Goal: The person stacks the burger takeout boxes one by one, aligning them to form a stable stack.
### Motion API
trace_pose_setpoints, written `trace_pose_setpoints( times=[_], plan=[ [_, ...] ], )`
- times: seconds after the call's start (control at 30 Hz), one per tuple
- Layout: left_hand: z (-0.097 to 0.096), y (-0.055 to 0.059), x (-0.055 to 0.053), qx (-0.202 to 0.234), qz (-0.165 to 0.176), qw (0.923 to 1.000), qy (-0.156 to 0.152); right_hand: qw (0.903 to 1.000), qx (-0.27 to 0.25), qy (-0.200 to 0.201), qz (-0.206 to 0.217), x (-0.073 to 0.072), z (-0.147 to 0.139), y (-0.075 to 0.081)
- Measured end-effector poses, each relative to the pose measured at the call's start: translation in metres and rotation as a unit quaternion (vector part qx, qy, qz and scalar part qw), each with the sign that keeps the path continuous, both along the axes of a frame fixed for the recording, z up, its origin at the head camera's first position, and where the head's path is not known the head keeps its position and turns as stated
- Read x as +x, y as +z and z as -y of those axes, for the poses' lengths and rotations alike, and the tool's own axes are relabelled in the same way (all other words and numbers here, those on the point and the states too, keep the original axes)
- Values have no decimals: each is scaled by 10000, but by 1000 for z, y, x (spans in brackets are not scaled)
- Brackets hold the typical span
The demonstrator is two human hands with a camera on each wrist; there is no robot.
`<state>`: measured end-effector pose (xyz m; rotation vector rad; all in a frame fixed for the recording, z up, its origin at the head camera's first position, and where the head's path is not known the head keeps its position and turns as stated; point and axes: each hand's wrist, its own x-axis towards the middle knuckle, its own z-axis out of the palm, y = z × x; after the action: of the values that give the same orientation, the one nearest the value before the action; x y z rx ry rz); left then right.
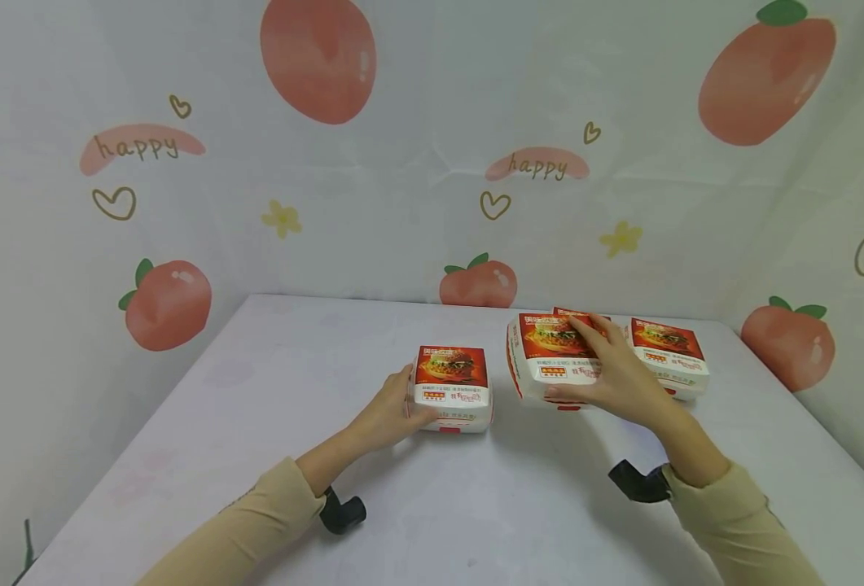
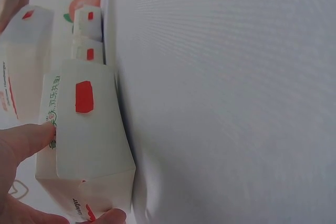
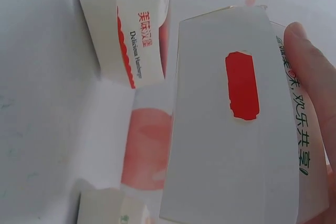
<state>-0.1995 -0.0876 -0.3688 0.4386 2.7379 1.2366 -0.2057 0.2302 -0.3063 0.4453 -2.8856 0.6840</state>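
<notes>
A: What do I have at the centre of my feed?
B: A red-and-white folded-card burger box (image 1: 452,382) at mid-surface. My left hand (image 1: 391,415) grips it by its left side, and I judge it to be resting on the white surface (image 1: 256,407).
A: And beside it?
B: My right hand (image 1: 618,378) grips a second red-and-white card burger box (image 1: 549,354), raised and tilted, just right of the first with a gap between.
A: That tilt worries me.
B: Me too. If I bring them together fast, a low corner could clip the first box and shunt it. Squeezing harder could buckle the thin card. I can't tell whether they're loaded; light ones would slide easily.
A: Farther out?
B: A third red-and-white card box (image 1: 567,311) is mostly hidden behind the raised one; a fourth red-and-white card box (image 1: 669,350) sits to the right. A careless backswing could shove either toward the white, peach-printed backdrop (image 1: 373,212), since my view is blocked there.
</notes>
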Motion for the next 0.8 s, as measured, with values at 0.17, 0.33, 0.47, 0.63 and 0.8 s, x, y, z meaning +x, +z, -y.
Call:
trace_pose_setpoints(
  times=[0.17,0.33,0.47,0.63,0.8],
  plan=[
    [-1,-4,-2,99,77,9999,51,10000,21,59,-43,-2,10,2],
    [-1,-4,-2,184,55,9998,44,9999,-27,133,-5,-3,20,4],
    [-1,-4,-2,239,-11,9997,7,9998,-76,200,9,-5,29,3],
    [-1,-5,-3,288,-45,9996,-3,9998,-109,186,11,-7,40,2],
    [-2,-4,-3,311,-90,9995,-6,9996,-165,218,-4,-9,48,0]
  ],
)
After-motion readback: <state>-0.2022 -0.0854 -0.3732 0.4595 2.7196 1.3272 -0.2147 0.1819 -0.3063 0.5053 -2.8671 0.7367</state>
